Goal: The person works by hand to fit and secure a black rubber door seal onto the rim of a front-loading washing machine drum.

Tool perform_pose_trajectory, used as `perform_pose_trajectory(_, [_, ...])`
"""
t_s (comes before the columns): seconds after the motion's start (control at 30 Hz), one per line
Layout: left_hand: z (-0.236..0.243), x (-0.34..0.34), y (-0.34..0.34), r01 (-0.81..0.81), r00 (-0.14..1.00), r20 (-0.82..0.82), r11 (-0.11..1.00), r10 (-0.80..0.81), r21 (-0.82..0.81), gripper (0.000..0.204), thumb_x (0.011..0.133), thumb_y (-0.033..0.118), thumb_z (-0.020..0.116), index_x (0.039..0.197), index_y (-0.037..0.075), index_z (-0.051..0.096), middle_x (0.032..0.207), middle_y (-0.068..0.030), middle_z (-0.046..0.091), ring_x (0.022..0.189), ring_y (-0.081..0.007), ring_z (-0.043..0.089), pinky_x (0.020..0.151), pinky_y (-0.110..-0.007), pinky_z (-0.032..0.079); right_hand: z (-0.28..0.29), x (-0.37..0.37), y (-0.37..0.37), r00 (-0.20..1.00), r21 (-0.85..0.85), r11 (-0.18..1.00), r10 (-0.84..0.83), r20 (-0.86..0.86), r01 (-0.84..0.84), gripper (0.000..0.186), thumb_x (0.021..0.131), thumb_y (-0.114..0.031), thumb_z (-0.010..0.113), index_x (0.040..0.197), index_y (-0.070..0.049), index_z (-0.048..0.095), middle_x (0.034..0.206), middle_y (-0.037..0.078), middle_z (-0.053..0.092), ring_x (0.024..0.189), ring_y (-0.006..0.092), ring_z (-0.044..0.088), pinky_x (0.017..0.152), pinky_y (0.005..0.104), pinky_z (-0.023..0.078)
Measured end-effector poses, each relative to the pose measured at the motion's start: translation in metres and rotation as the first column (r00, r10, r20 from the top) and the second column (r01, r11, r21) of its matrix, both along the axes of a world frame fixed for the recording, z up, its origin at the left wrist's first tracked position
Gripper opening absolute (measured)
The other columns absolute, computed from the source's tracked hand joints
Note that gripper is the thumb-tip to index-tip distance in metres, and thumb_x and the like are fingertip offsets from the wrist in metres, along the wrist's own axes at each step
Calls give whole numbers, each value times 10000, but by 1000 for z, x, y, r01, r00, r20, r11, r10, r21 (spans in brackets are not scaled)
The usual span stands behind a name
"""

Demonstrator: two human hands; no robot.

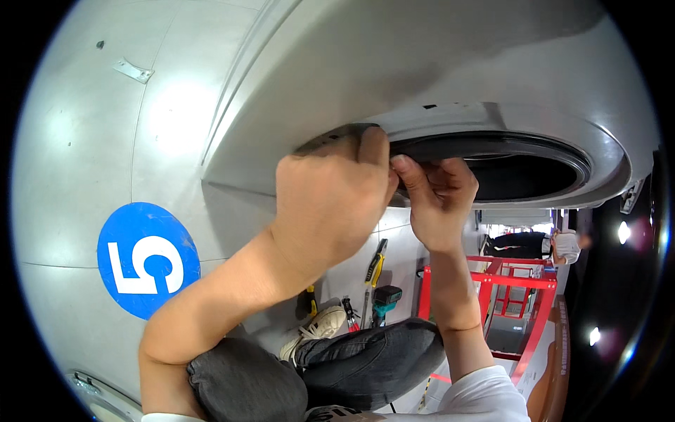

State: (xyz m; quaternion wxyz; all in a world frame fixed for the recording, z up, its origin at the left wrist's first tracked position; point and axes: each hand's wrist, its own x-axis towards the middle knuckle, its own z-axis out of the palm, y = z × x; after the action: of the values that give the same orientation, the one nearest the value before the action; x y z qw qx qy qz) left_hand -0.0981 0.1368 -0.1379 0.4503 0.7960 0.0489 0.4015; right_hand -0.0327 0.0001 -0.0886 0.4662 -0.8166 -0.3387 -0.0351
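Observation:
A black rubber seal (pixel 485 144) lines the rim of a long oval opening in a pale grey vehicle body panel (pixel 337 77). At the left end of that opening, my left hand (pixel 327 200) is closed with its knuckles up. Its back hides whatever its fingers hold. Close beside it, my right hand (pixel 443 200) is closed too, thumb and fingers pinching the seal's edge. The two thumbs nearly meet there. Inside the opening it is dark.
On the floor below lie long yellow-and-black cutters (pixel 376 264), red-handled pliers (pixel 349 313) and a teal-and-black cordless power tool (pixel 384 302). A red metal frame (pixel 538 281) stands right, with a person (pixel 562 246) beyond. A blue floor disc (pixel 130 243) lies left, a small metal plate (pixel 133 70) farther off.

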Motion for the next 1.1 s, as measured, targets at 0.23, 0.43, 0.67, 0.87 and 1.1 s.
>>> perform_pose_trajectory(0.23, [-4,-6,0,86,994,-60,996,-86,-8,100,912,108,662,882,43,593,685,-118,639,608,-331,644,521,-435,473,-1,11,-13,995,-102,993,48,-86,-57,165,912,-53,742,1019,46,665,936,93,724,845,111,673,733,248,538])
perform_pose_trajectory(0.43, [-23,-4,-18,122,992,56,968,-113,-218,134,896,67,694,1003,2,648,869,-158,683,704,-347,676,605,-400,516,-14,16,-24,999,-178,984,30,28,-25,198,899,-70,751,1003,49,633,897,132,690,842,187,718,730,283,553])
perform_pose_trajectory(0.67, [-35,2,-13,133,984,138,980,-113,-151,149,868,19,700,1006,6,645,901,-148,676,734,-339,665,613,-385,512,-9,19,-22,995,-243,968,77,63,-60,187,898,-80,746,1007,39,649,895,150,694,806,218,727,708,300,551])
perform_pose_trajectory(0.87, [-36,-1,-6,175,978,125,984,-168,-44,158,860,-13,674,1009,18,633,863,-130,661,693,-315,648,564,-394,484,-6,24,-21,989,-260,958,142,46,-125,157,908,-61,723,1038,16,679,902,138,703,820,203,704,732,304,540])
perform_pose_trajectory(1.1, [-34,-2,-8,92,982,161,995,-99,46,207,818,-6,695,1006,42,624,859,-110,661,673,-295,643,546,-390,478,-10,19,-20,994,-191,976,108,-9,-107,171,884,-35,737,1033,9,668,901,121,689,848,215,697,757,312,540])
